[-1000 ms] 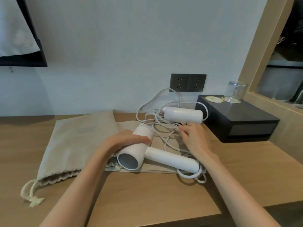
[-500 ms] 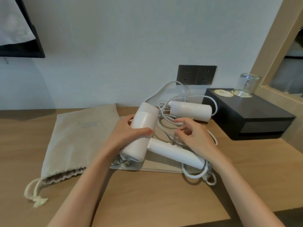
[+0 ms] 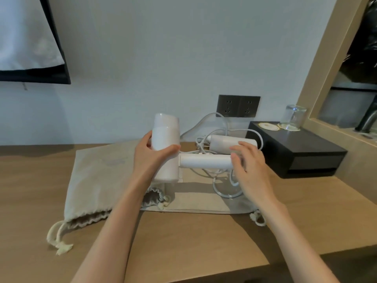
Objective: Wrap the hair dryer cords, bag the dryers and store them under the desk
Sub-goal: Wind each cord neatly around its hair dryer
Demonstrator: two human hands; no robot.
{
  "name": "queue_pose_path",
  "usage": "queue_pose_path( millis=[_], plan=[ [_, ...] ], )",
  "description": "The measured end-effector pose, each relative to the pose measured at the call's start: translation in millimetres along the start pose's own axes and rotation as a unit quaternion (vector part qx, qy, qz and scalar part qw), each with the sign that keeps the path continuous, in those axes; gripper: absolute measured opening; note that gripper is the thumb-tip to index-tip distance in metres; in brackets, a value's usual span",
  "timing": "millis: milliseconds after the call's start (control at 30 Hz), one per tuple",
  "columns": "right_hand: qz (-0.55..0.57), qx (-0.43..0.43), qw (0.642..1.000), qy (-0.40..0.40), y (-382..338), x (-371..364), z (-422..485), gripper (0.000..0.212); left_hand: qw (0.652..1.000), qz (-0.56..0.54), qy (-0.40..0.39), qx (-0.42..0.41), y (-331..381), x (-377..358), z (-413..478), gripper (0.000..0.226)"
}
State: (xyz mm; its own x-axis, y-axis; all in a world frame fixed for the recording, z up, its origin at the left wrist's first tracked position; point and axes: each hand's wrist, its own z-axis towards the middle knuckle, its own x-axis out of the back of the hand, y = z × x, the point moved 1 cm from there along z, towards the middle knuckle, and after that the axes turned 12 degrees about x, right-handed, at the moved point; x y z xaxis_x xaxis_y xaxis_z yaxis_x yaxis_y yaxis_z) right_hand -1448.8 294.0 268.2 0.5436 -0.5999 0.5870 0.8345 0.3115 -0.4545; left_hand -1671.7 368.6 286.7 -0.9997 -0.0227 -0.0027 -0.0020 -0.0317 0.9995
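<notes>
Dryer (image 3: 166, 136): above the bench (image 3: 204, 252), barrel upright, handle pointing right; left hand (image 3: 150, 160) grips the barrel.
Right hand (image 3: 251, 168): fingers (image 3: 237, 149) loose and open at the handle's end, blurred.
Risk: the cord (image 3: 222, 192) looks tangled with the second dryer (image 3: 224, 144) far right; pulling may drag it.
Change: half a second ago the dryer lay tilted on the bag (image 3: 98, 180), with the right fingers among the cords.

On the desk (image 3: 183, 242) I saw a bag (image 3: 98, 180) at left and a second bag (image 3: 195, 199) just right of it. A hair dryer (image 3: 166, 152) was above that one, a second dryer (image 3: 224, 144) behind. Farther right stood a box (image 3: 295, 152) with a glass (image 3: 293, 117) on it.
</notes>
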Motion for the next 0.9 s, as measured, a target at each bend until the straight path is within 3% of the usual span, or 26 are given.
queue_pose_path(
  millis=[100,233,400,567,700,800,900],
  plan=[
    [-0.001,-0.044,0.997,0.059,1.1,4.6,-6.3,0.029,1.0,-0.017,0.012,-0.013,1.5,2.7,1.1,0.058],
    [0.108,-0.075,0.99,0.06,1.3,10.9,-5.5,0.035,0.999,-0.015,0.015,-0.046,4.9,1.7,-0.2,0.05],
    [0.074,-0.071,0.982,0.161,6.5,26.4,14.0,0.012,0.996,-0.022,0.039,-0.077,4.4,8.9,7.7,0.072],
    [0.149,-0.098,0.958,0.222,6.9,34.9,43.1,0.02,0.994,-0.03,0.038,-0.095,5.0,18.4,14.4,0.08],
    [0.155,-0.168,0.916,0.33,16.2,46.6,62.6,0.021,0.996,-0.054,-0.011,-0.072,3.3,20.3,14.8,0.067],
    [0.038,-0.163,0.941,0.293,23.7,51.4,67.3,0.023,0.995,-0.074,-0.032,-0.051,0.6,12.4,13.3,0.065],
    [-0.025,-0.17,0.974,0.148,40.7,44.8,62.6,0.024,0.995,-0.093,-0.031,-0.019,-3.6,4.5,11.6,0.066]
  ],
)
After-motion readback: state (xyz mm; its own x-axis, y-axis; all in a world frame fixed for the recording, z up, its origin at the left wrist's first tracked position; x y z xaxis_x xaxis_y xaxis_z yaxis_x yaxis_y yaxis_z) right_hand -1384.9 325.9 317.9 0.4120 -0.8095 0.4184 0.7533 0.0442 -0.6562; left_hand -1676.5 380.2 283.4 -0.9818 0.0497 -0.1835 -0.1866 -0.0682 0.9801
